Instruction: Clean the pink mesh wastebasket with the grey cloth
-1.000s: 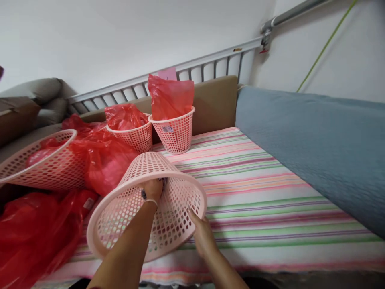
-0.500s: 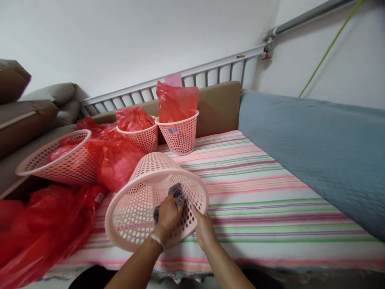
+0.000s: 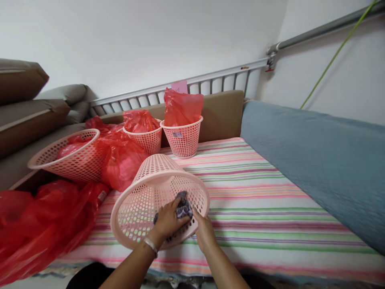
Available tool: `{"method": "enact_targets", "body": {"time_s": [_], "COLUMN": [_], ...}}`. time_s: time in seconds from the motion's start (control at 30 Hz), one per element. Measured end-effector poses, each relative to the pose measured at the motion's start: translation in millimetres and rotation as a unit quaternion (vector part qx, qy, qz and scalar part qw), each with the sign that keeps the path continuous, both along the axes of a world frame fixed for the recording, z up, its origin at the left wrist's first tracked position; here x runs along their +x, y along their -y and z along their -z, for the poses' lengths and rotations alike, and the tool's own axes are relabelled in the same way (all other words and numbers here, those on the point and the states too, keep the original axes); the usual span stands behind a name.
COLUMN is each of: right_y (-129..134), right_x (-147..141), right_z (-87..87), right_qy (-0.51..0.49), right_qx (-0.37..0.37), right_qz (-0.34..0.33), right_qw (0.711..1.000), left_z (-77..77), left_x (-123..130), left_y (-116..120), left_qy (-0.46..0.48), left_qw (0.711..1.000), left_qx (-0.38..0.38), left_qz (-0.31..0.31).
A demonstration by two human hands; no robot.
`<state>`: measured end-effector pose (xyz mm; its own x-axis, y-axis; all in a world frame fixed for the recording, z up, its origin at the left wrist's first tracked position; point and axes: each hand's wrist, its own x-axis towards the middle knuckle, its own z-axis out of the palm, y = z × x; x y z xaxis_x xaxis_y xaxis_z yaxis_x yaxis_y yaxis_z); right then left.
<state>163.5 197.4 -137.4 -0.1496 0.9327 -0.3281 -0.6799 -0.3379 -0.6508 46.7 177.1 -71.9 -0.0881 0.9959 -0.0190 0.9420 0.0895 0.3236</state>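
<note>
A pink perforated plastic basket (image 3: 161,175) lies on its side on the striped cloth, its mouth facing me. Inside the mouth, my left hand (image 3: 169,220) presses a crumpled dark grey-purple cloth (image 3: 184,208) against the basket's inner wall on the right. Its fingers are partly bent round the cloth. My right hand (image 3: 204,232) grips the basket's rim on the right side, thumb inside and the other fingers hidden behind the wall.
Two upright pink baskets (image 3: 183,140) holding red plastic bags stand at the back. A tilted basket (image 3: 81,164) sits at the left, near red bags (image 3: 54,216). Grey cushions (image 3: 27,116) are stacked far left. A blue-covered bolster (image 3: 313,156) lies along the right.
My left hand has shifted slightly with the cloth along the basket's inner wall, nearer my right thumb. The right hand keeps its hold on the rim. The view has shifted a little.
</note>
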Motion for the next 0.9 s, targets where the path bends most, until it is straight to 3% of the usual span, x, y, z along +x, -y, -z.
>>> {"method": "enact_targets", "body": {"time_s": [0.17,0.3,0.47,0.6,0.7,0.9], "right_y": [4,-2,-30,-39,-33,-21], "right_x": [-4,6,36,38,31,30], "right_z": [-2.5,-15.5,-30.6,-29.6,-26.1,-16.4], "right_qy": [0.016,0.042,0.12,0.167,0.152,0.126], "right_qx": [0.002,0.02,0.08,0.081,0.085,0.08], "right_qz": [0.004,-0.004,0.083,0.057,0.047,0.026], "right_qw": [1.0,0.999,0.986,0.981,0.984,0.988], "left_z": [0.0,2.8,-1.5,0.4,6.1,8.5], "left_x": [5,1,2,4,0,-24], "left_y": [27,15,3,1,-21,-98], "left_qy": [-0.051,-0.077,-0.096,-0.118,-0.14,-0.166], "left_qw": [0.997,0.995,0.991,0.99,0.99,0.982], "left_qx": [0.035,0.028,-0.006,-0.013,-0.007,0.037], "left_qz": [0.045,0.049,0.097,0.075,0.012,-0.086]}}
